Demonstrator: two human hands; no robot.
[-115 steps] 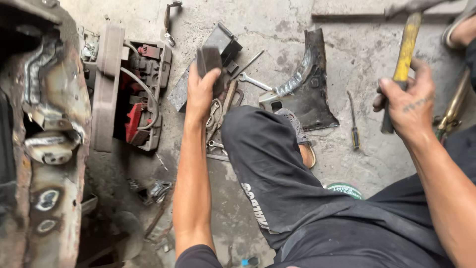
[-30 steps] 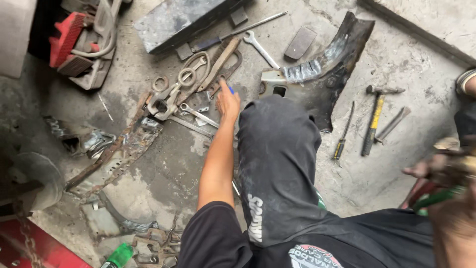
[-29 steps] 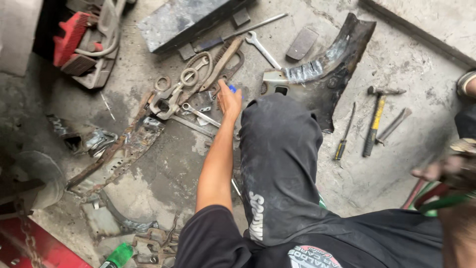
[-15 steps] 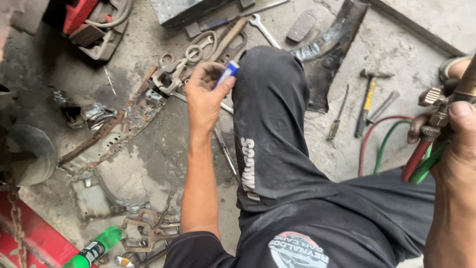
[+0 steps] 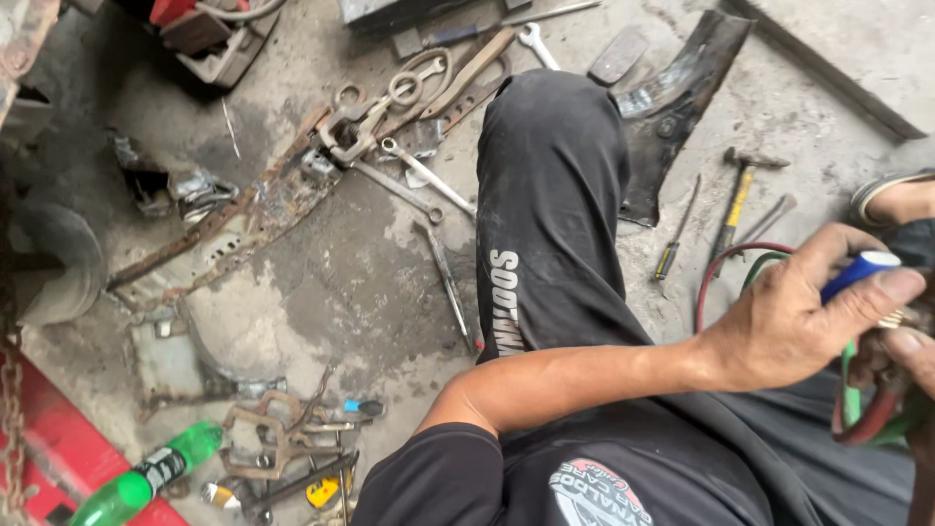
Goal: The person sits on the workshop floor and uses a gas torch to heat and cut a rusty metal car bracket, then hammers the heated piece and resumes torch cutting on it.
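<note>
Blue plastic shows between the thumb and forefinger of my left hand [image 5: 794, 326]: a small blue lighter [image 5: 857, 271], pinched firmly, its tip poking out past the knuckles. That hand has reached across my body to the right edge of view, where my right hand [image 5: 906, 365] shows only as a few fingers wrapped around what looks like a brass torch fitting [image 5: 891, 319]; I cannot tell how tightly those fingers close, since most of the hand is cut off by the frame. Red and green hoses [image 5: 857, 414] loop down from that fitting and trail back over the concrete floor [image 5: 331, 282] behind my wrist.

As I judge it, the lighter is up at the torch but no flame or spark is visible, so lighting is not yet done and whatever heating or cutting follows is untouched.

Beyond the hands, my bent knee in black trousers [image 5: 555, 224] fills the middle. To its right lie a yellow-handled hammer [image 5: 735, 205] and a screwdriver [image 5: 674, 239], near a dark curved metal panel [image 5: 682, 107]. To the left, wrenches [image 5: 414, 175] and pliers sit scattered beside a long rusty strip [image 5: 224, 229]. A green bottle [image 5: 146, 477] lies at the lower left, well apart from the work.
</note>
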